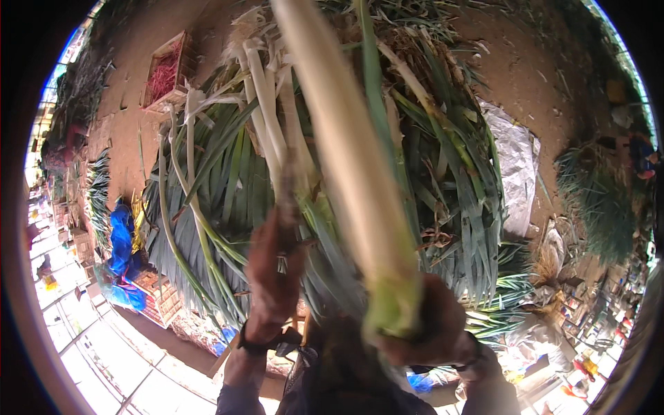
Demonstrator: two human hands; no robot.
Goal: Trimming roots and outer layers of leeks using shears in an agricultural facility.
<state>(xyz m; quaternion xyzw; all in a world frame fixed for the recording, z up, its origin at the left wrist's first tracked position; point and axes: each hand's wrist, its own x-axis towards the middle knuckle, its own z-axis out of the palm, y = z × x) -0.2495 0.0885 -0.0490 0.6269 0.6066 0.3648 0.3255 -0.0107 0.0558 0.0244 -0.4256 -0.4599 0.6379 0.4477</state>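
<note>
Right hand (432, 325) clamped on the green end of the leek (353, 159), whose long axis runs from it toward 11–12 o'clock; left hand (273, 280) farther, at 9–10 o'clock, blurred, grip cannot be told.

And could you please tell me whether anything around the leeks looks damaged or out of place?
Yes: right of the held leek, some withered brown leaves look damaged against the green leek pile. Beside the pile, a crumpled whitish sheet looks out of place.
</note>
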